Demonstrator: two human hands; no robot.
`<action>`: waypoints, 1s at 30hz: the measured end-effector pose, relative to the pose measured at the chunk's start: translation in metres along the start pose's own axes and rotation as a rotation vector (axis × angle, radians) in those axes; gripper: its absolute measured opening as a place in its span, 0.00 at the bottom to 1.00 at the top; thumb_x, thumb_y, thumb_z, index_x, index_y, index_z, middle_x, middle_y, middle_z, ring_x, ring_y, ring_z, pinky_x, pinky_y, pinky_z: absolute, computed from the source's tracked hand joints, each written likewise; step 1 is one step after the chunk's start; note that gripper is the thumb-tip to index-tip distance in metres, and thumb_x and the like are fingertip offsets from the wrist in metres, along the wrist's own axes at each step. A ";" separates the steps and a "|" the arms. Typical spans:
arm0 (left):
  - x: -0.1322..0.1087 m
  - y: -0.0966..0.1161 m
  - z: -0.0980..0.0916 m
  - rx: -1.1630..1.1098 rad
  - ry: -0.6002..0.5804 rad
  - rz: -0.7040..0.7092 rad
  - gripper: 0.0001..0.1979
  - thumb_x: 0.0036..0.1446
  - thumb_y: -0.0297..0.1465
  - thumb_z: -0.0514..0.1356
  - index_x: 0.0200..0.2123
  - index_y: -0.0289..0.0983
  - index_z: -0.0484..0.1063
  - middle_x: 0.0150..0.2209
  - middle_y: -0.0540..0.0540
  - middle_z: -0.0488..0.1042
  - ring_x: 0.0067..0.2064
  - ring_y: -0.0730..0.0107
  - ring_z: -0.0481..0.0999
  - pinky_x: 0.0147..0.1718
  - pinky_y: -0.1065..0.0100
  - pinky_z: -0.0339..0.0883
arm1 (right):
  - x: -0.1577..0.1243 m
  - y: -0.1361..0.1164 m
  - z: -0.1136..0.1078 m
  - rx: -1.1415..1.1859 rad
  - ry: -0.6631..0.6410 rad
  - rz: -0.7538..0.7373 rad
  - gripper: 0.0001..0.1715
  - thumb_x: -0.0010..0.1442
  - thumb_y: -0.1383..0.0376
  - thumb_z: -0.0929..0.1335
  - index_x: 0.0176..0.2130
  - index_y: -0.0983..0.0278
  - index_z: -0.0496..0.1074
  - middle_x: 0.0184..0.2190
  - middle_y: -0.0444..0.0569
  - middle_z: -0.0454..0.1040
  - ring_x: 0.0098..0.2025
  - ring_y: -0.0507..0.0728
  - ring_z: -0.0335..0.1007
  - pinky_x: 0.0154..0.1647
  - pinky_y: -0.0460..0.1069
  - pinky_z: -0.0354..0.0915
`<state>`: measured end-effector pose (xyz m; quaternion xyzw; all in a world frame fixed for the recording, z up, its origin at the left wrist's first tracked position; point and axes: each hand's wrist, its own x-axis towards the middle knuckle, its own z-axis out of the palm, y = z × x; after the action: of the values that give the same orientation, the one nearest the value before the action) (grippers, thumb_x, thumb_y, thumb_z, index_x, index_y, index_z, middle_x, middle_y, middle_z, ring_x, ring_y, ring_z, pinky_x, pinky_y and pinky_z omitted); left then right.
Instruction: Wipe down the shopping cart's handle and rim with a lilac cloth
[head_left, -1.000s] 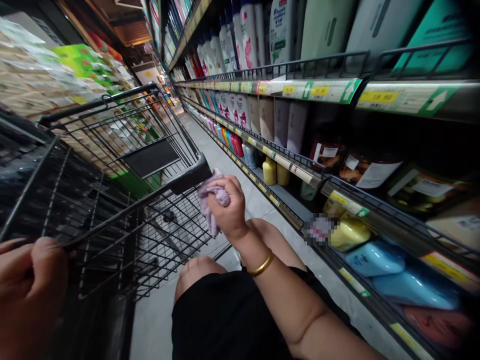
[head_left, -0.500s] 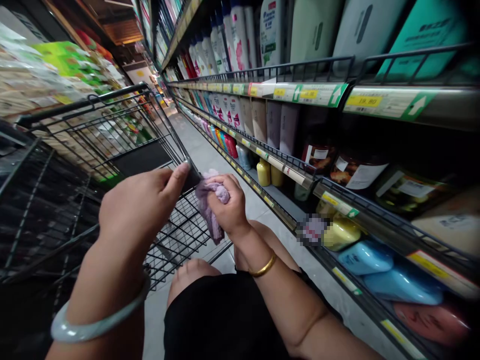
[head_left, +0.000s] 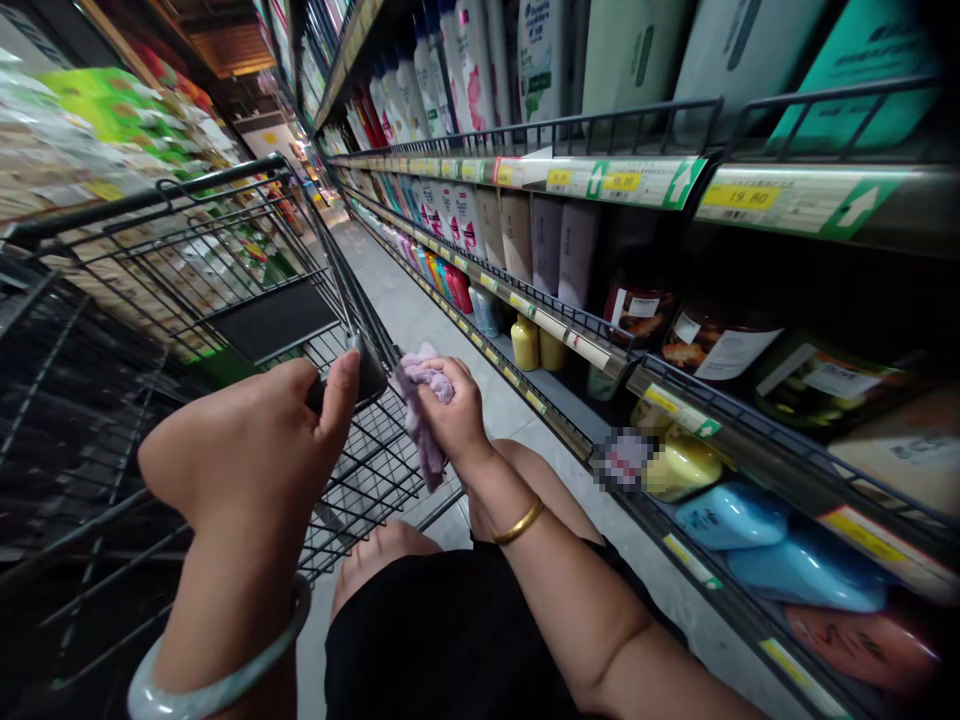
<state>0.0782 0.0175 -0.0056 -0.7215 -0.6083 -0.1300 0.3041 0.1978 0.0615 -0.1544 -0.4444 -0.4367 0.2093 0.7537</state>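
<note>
My right hand (head_left: 456, 405) is closed around a crumpled light-purple cloth (head_left: 424, 385), with part of it hanging below the fingers. The cloth is beside the right end of a dark, smooth object (head_left: 369, 375). My left hand (head_left: 259, 425) is curled with its thumb up against that object. The fingers are mostly hidden behind the back of the hand, and the object's kind cannot be made out. Both hands are in front of a black wire shopping cart (head_left: 255, 215), over its lower rack.
Shelves on the right hold shampoo bottles (head_left: 540, 70), dark jars (head_left: 720, 345) and, lowest, blue bottles (head_left: 806, 570) lying tilted. Price tags (head_left: 787, 200) line the shelf edges. Stacked packs (head_left: 120, 120) stand at left. Grey floor (head_left: 367, 255) runs down the aisle between.
My left hand has shifted left and its wrist is more bent. The dark object has moved slightly left and down. My right hand keeps the cloth, moving only slightly.
</note>
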 end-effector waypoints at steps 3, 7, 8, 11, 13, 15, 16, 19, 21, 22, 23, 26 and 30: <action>-0.004 -0.004 -0.001 -0.051 0.013 0.011 0.31 0.69 0.56 0.39 0.22 0.41 0.55 0.20 0.50 0.51 0.22 0.68 0.47 0.29 0.63 0.35 | -0.001 0.012 0.001 -0.031 0.001 0.191 0.09 0.54 0.70 0.69 0.37 0.60 0.75 0.38 0.45 0.79 0.43 0.56 0.74 0.53 0.51 0.71; -0.010 -0.007 -0.003 -0.078 0.010 0.023 0.29 0.69 0.54 0.40 0.22 0.41 0.54 0.20 0.50 0.52 0.22 0.67 0.47 0.30 0.62 0.34 | -0.002 -0.021 -0.001 0.101 -0.001 -0.122 0.07 0.57 0.69 0.69 0.38 0.59 0.76 0.39 0.45 0.78 0.46 0.55 0.75 0.57 0.51 0.69; -0.012 -0.008 -0.003 -0.078 0.016 0.023 0.29 0.69 0.54 0.40 0.22 0.41 0.54 0.20 0.50 0.52 0.22 0.67 0.47 0.29 0.62 0.34 | -0.002 -0.028 -0.001 0.124 -0.010 -0.194 0.07 0.58 0.69 0.69 0.38 0.59 0.76 0.39 0.45 0.78 0.47 0.55 0.75 0.57 0.50 0.69; -0.016 -0.012 -0.003 -0.077 0.017 0.024 0.30 0.69 0.54 0.40 0.22 0.41 0.54 0.20 0.50 0.52 0.22 0.67 0.48 0.29 0.62 0.35 | -0.001 -0.025 0.001 0.117 -0.028 -0.175 0.08 0.57 0.70 0.68 0.38 0.59 0.76 0.39 0.45 0.78 0.47 0.55 0.74 0.57 0.50 0.69; -0.018 -0.014 -0.003 -0.085 0.011 0.024 0.30 0.69 0.54 0.39 0.22 0.41 0.54 0.20 0.50 0.52 0.22 0.67 0.49 0.28 0.62 0.35 | -0.002 -0.008 0.004 0.066 -0.042 0.002 0.09 0.55 0.70 0.68 0.38 0.60 0.75 0.39 0.45 0.78 0.46 0.55 0.74 0.56 0.51 0.70; -0.020 -0.016 -0.003 -0.099 0.015 0.034 0.30 0.70 0.53 0.39 0.21 0.41 0.53 0.20 0.50 0.53 0.21 0.67 0.50 0.28 0.62 0.35 | -0.003 0.001 0.006 0.031 -0.055 0.155 0.10 0.54 0.70 0.68 0.37 0.61 0.75 0.38 0.46 0.79 0.44 0.56 0.74 0.54 0.52 0.71; -0.021 -0.017 -0.003 -0.105 0.024 0.042 0.30 0.70 0.53 0.40 0.21 0.41 0.53 0.19 0.50 0.52 0.21 0.67 0.50 0.27 0.62 0.35 | -0.004 0.000 0.006 0.037 -0.049 0.178 0.09 0.53 0.70 0.68 0.37 0.61 0.74 0.39 0.46 0.79 0.44 0.56 0.74 0.54 0.52 0.71; -0.024 -0.019 -0.002 -0.113 0.051 0.067 0.29 0.70 0.52 0.40 0.21 0.41 0.53 0.19 0.50 0.53 0.21 0.67 0.49 0.27 0.62 0.35 | -0.006 -0.026 0.001 0.136 -0.020 0.006 0.08 0.56 0.68 0.68 0.38 0.60 0.75 0.40 0.46 0.78 0.46 0.55 0.75 0.55 0.51 0.70; -0.026 -0.020 -0.002 -0.109 0.074 0.070 0.29 0.70 0.52 0.41 0.21 0.41 0.53 0.19 0.50 0.53 0.21 0.67 0.49 0.27 0.62 0.35 | -0.007 -0.042 -0.003 0.201 -0.034 -0.150 0.07 0.59 0.67 0.68 0.39 0.59 0.75 0.41 0.45 0.77 0.47 0.55 0.75 0.56 0.50 0.70; -0.027 -0.021 -0.003 -0.112 0.080 0.071 0.29 0.70 0.52 0.41 0.21 0.41 0.53 0.19 0.50 0.53 0.21 0.67 0.49 0.27 0.62 0.35 | -0.006 -0.045 -0.003 0.211 -0.045 -0.197 0.07 0.59 0.66 0.68 0.39 0.59 0.75 0.41 0.45 0.77 0.48 0.55 0.75 0.57 0.50 0.70; -0.028 -0.021 -0.003 -0.117 0.083 0.071 0.29 0.70 0.52 0.42 0.21 0.41 0.53 0.19 0.50 0.53 0.21 0.67 0.49 0.27 0.62 0.35 | -0.006 -0.044 -0.002 0.201 -0.054 -0.209 0.08 0.58 0.66 0.68 0.39 0.59 0.75 0.41 0.45 0.77 0.48 0.55 0.75 0.57 0.51 0.69; -0.030 -0.021 -0.005 -0.131 0.082 0.072 0.29 0.70 0.52 0.42 0.20 0.41 0.53 0.19 0.50 0.53 0.20 0.68 0.49 0.27 0.62 0.35 | -0.006 -0.022 0.003 0.132 -0.027 -0.002 0.08 0.54 0.67 0.67 0.37 0.60 0.74 0.37 0.45 0.77 0.42 0.56 0.74 0.52 0.51 0.72; -0.030 -0.021 -0.006 -0.130 0.072 0.074 0.29 0.70 0.52 0.42 0.20 0.41 0.52 0.18 0.50 0.53 0.20 0.67 0.50 0.26 0.62 0.35 | -0.008 -0.027 0.002 0.126 0.016 0.118 0.08 0.54 0.66 0.67 0.37 0.60 0.73 0.36 0.45 0.77 0.40 0.56 0.74 0.49 0.51 0.73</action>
<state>0.0524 -0.0087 -0.0121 -0.7566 -0.5603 -0.1838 0.2827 0.1894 0.0428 -0.1344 -0.4228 -0.3896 0.2769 0.7699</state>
